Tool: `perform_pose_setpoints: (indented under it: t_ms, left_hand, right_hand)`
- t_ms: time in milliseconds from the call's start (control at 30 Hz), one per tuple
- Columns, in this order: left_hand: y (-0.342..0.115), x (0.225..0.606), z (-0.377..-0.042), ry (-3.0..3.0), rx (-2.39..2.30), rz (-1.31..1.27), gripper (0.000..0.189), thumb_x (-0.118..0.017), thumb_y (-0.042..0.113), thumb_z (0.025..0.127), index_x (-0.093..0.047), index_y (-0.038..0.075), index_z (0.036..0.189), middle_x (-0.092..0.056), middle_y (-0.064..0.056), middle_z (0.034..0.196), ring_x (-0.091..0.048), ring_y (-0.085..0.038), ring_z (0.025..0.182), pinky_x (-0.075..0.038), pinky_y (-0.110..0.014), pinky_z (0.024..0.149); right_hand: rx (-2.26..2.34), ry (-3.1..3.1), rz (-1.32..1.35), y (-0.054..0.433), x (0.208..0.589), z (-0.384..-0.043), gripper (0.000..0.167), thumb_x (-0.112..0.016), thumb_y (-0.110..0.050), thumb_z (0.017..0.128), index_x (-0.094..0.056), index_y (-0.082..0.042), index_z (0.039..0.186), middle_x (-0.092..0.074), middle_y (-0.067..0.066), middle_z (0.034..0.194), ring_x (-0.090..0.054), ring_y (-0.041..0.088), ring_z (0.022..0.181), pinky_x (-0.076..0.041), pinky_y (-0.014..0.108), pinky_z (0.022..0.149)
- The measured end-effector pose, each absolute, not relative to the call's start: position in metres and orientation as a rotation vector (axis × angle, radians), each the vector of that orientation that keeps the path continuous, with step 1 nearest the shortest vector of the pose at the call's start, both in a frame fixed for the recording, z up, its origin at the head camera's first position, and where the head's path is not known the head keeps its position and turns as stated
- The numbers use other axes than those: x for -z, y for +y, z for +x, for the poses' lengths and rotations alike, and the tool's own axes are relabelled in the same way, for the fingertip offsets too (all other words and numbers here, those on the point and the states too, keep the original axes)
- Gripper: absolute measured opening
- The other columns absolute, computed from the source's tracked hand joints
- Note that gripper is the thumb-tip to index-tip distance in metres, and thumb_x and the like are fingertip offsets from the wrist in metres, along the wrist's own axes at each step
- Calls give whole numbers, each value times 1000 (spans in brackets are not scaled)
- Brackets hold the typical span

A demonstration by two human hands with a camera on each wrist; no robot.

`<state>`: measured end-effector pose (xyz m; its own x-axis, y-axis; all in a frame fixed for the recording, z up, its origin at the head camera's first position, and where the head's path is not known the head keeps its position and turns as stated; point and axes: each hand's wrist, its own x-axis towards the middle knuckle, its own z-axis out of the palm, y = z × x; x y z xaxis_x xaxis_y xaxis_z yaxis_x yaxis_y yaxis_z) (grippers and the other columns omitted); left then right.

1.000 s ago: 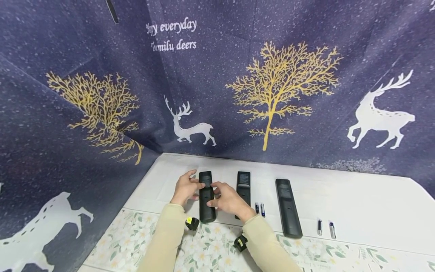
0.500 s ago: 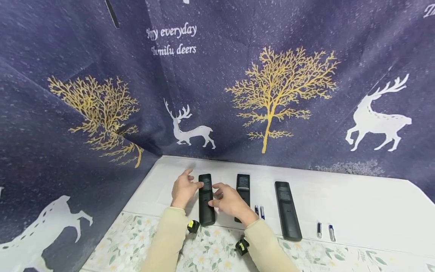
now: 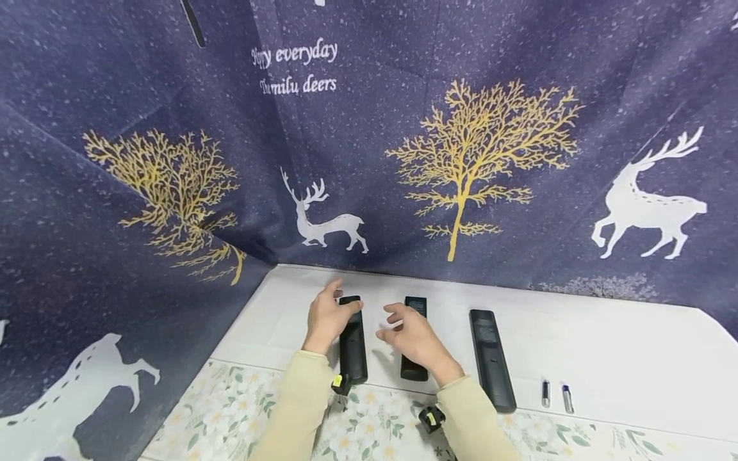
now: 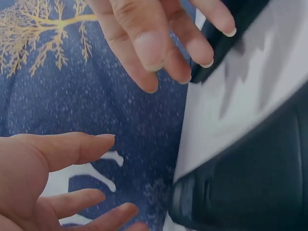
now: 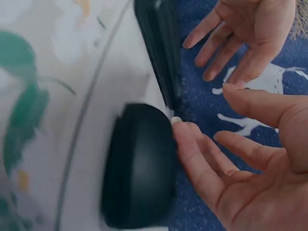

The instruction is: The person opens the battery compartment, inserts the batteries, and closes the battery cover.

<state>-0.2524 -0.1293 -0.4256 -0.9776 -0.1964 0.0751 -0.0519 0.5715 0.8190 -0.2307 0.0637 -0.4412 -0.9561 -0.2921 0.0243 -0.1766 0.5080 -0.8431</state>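
My left hand [image 3: 329,318] hovers over the upper end of the left black remote control [image 3: 353,352], fingers spread and holding nothing. In the left wrist view that left hand [image 4: 53,178] appears apart from the remote. My right hand [image 3: 416,337] is raised over the middle remote control [image 3: 414,370], covering part of it. The right wrist view shows the right hand [image 5: 250,159] with relaxed fingers and nothing between them. Both remotes lie back side up, with their battery covers in place as far as I can see.
A third remote control [image 3: 492,365] lies to the right, back side up. Beside it are two small batteries, one dark [image 3: 546,393] and one blue and silver [image 3: 567,398]. A floral cloth [image 3: 363,429] covers the table's front; a dark printed curtain [image 3: 369,128] hangs behind.
My right hand has left the left remote and moved right, over the middle one. It now hides the two batteries beside that remote. My left hand has lifted slightly and shifted right.
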Motion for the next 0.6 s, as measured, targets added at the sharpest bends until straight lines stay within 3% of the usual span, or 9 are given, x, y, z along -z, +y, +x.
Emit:
perform_pose_setpoints:
  t_ms: [200, 400, 600]
  left_hand:
    - [-109, 422, -250, -2597, 1500, 149, 70, -82, 20, 92, -54, 4, 154, -63, -23, 142, -58, -45, 131, -51, -58, 104]
    - [-90, 422, -253, -2555, 1634, 108, 73, -83, 20, 90, -54, 6, 155, -63, -22, 142, -58, -45, 131, -52, -59, 103]
    - [-75, 421, -253, -2552, 1711, 100, 74, -84, 21, 89, -54, 6, 155, -63, -23, 141, -60, -46, 129, -52, -59, 103]
  right_hand:
    - [1489, 2615, -332, 74, 434, -230, 54, -78, -14, 99, -58, -1, 148, -66, 18, 129, -67, 33, 111, -61, 45, 85]
    - [1571, 2565, -247, 86, 432, -231, 58, -77, -10, 99, -54, 2, 151, -63, 25, 135, -70, 33, 108, -64, 38, 77]
    - [1585, 2557, -187, 100, 429, -229, 59, -76, -11, 100, -53, 3, 152, -61, 28, 135, -72, 33, 102, -64, 41, 77]
